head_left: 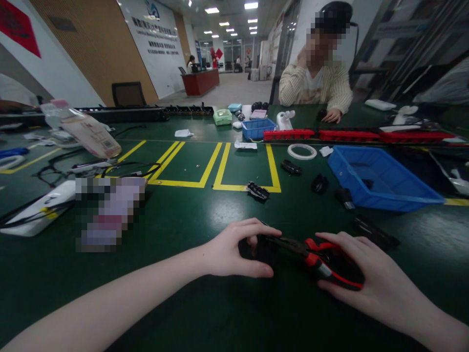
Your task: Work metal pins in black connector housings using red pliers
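My right hand (366,274) is wrapped round the red-handled pliers (317,259), whose dark jaws point left. Those jaws reach a small black part (266,250) that my left hand (238,249) holds between thumb and fingers. The black part is dark and partly hidden by the fingers, so its exact kind does not show. Both hands are just above the green table (190,303). Beyond them lie a black plastic piece (258,191) at the yellow tape line and more black pieces, one of them a long black piece (375,232) beyond my right hand.
A blue bin (384,178) stands at the right, with a tape roll (302,151) near it. On the left are a bottle (90,129), a white power strip (40,210), cables and a blurred phone-like object (113,210). Across the table sits a person (315,83) behind red strips (348,135).
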Available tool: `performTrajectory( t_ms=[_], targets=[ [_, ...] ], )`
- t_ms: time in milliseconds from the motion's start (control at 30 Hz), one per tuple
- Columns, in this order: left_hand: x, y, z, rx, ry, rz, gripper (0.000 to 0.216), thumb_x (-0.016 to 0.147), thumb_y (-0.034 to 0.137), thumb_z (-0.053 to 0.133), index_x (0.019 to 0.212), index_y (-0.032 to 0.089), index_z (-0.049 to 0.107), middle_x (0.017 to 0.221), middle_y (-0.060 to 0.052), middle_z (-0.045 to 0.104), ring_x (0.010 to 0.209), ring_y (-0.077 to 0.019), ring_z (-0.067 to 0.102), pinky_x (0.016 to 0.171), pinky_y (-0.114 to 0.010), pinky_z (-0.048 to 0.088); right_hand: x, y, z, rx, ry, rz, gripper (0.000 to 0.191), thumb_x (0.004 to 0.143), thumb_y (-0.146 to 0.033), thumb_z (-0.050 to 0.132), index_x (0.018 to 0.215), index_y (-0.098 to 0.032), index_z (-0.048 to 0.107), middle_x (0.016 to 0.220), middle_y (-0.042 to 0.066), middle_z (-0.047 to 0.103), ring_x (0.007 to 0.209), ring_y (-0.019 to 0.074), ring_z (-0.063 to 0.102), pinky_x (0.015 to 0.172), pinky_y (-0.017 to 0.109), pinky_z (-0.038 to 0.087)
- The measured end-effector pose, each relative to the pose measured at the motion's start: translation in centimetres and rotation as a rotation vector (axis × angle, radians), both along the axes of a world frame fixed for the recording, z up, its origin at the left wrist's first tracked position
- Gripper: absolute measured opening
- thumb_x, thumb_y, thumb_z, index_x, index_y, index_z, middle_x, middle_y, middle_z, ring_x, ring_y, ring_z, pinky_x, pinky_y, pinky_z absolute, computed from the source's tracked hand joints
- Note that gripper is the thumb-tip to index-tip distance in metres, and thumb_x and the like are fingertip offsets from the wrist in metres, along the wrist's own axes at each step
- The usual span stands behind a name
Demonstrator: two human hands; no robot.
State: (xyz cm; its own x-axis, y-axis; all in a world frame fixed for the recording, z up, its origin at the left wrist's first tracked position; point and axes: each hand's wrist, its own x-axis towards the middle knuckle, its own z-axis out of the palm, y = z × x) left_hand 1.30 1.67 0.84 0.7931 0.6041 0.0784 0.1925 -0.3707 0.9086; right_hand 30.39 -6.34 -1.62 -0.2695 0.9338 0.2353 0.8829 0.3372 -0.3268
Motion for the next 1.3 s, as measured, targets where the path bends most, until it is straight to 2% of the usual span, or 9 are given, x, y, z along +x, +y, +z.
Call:
performTrajectory(
  t_ms=[100,300,500,633,800,933,1033,1167,1300],
  targets=[
    [0.0,0.0,-0.1,-0.026,-0.014,-0.002,0.062,0.069,0.040,0.076,0.125,0.022,0.058,0.113,-0.005,0.056,0.079,-0.0137,0.051,0.070,-0.026,0.046,-0.1,0.1,-0.1,0.047,0.003,0.015,0.050,0.072,-0.040,0.065,0.118,-0.024,0.054,0.107,0.008,0.065,0.097,0.0273,0.062,0.081,0.042,0.052],
    [0.4,-0.5,-0.1,-0.101,-0.040,-0.048,0.065,0.067,0.040,0.078,0.127,0.025,0.058,0.114,-0.006,0.057,0.080,-0.0146,0.054,0.066,-0.024,0.049,0.1,0.1,-0.2,0.141,-0.028,0.025,0.052,0.071,-0.027,0.058,0.122,-0.023,0.047,0.115,0.010,0.060,0.107,0.0295,0.058,0.091,0.047,0.048],
    [1.1,-1.6,-0.1,-0.174,-0.087,-0.010,0.063,0.069,0.038,0.077,0.128,0.024,0.057,0.108,-0.005,0.056,0.073,-0.0115,0.052,0.062,-0.023,0.048,0.2,-0.1,0.2,0.204,-0.101,0.073,0.050,0.070,-0.027,0.056,0.119,-0.023,0.048,0.109,0.010,0.060,0.098,0.0293,0.058,0.083,0.046,0.048],
    [1.2,-1.9,-0.2,-0.166,-0.087,-0.011,0.066,0.067,0.034,0.079,0.128,0.024,0.056,0.110,-0.006,0.055,0.073,-0.0113,0.053,0.064,-0.024,0.048,-0.1,-0.1,0.4,0.162,-0.001,0.040,0.036,0.072,-0.028,0.058,0.107,-0.024,0.053,0.099,0.008,0.063,0.093,0.0274,0.060,0.080,0.044,0.049],
    [1.4,-2.2,-0.4,-0.220,-0.115,0.002,0.092,0.067,0.029,0.079,0.145,0.030,0.031,0.121,-0.007,0.052,0.071,-0.0099,0.053,0.066,-0.025,0.047,-0.4,-0.3,0.5,0.061,0.106,0.003,0.032,0.073,-0.025,0.058,0.105,-0.024,0.055,0.102,0.006,0.063,0.096,0.0246,0.061,0.081,0.041,0.052],
    [1.7,-2.4,-0.7,-0.256,-0.148,0.035,0.106,0.067,0.025,0.079,0.149,0.033,0.012,0.122,-0.008,0.053,0.071,-0.0100,0.054,0.068,-0.027,0.046,-0.3,-0.4,0.4,0.036,0.154,0.016,0.030,0.075,-0.026,0.057,0.104,-0.024,0.057,0.109,0.006,0.063,0.101,0.0244,0.062,0.085,0.040,0.052],
    [1.7,-2.4,-1.1,-0.287,-0.157,0.055,0.114,0.068,0.024,0.078,0.150,0.034,-0.001,0.123,-0.009,0.053,0.074,-0.0117,0.056,0.070,-0.029,0.046,-0.2,-0.3,0.2,0.025,0.149,0.009,0.043,0.076,-0.026,0.057,0.118,-0.023,0.053,0.104,0.006,0.066,0.097,0.0227,0.064,0.084,0.039,0.054],
    [1.5,-2.3,-1.4,-0.334,-0.157,0.073,0.118,0.073,0.022,0.076,0.147,0.036,-0.015,0.124,-0.009,0.054,0.079,-0.0130,0.057,0.075,-0.032,0.046,0.0,-0.1,-0.1,0.047,0.141,-0.027,0.077,0.076,-0.027,0.058,0.146,-0.020,0.026,0.108,0.008,0.067,0.098,0.0226,0.066,0.087,0.039,0.054],
    [1.3,-2.2,-0.9,-0.322,-0.094,0.072,0.111,0.072,0.021,0.076,0.150,0.035,-0.003,0.131,-0.010,0.052,0.083,-0.0139,0.057,0.079,-0.034,0.046,0.2,-0.1,-0.2,0.066,0.103,-0.003,0.070,0.077,-0.027,0.060,0.142,-0.022,0.035,0.111,0.008,0.066,0.100,0.0230,0.065,0.085,0.038,0.055]
  ],
)
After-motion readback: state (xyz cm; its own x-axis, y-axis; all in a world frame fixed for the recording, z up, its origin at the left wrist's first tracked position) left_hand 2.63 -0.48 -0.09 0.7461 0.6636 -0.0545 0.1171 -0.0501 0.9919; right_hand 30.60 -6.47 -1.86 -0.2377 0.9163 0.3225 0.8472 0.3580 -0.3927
